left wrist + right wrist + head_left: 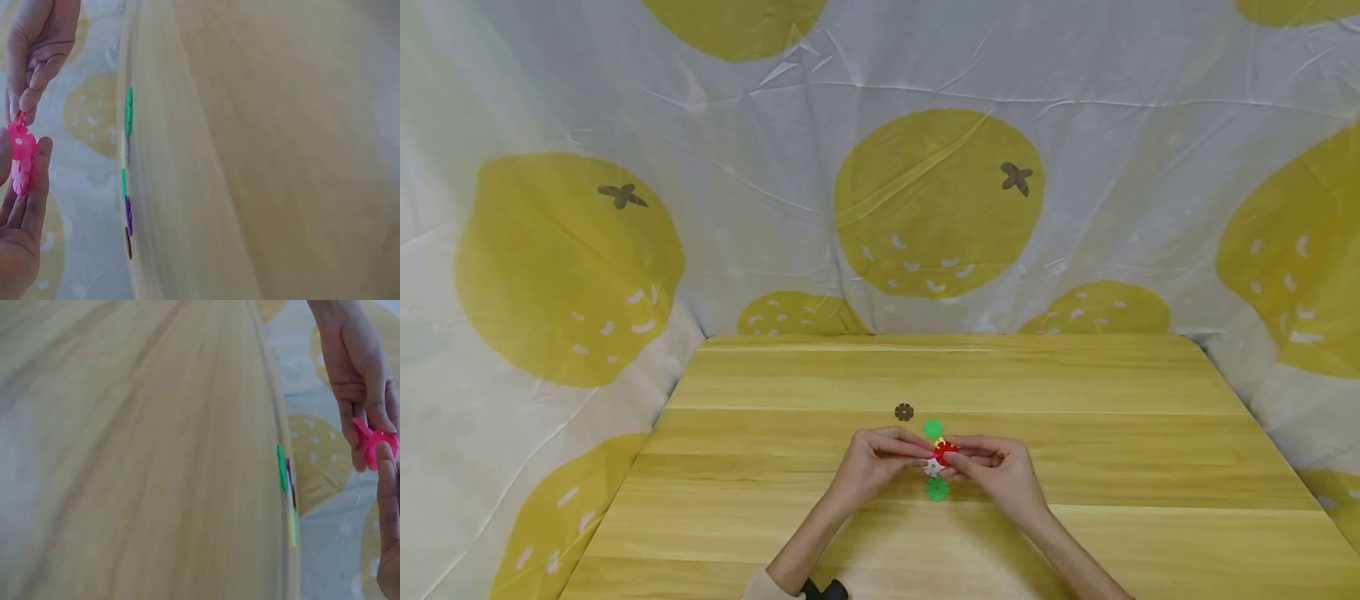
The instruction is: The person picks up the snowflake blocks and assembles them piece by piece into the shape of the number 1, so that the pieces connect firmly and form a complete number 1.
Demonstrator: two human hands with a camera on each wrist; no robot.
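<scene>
Pale yellow-brown, wood-grained table [760, 483]; above it, the left hand [868, 462], thumb and fingers nearly together, pinches a pink notched plastic disc [24, 147]. The right hand [1003, 467] likewise pinches a red notched plastic disc [945, 453] at right. Slot engagement is indistinct; aligned notches and straight, gentle pressure should serve best.

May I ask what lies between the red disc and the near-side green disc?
The head view shows a white disc between the red disc and that green disc.
</scene>
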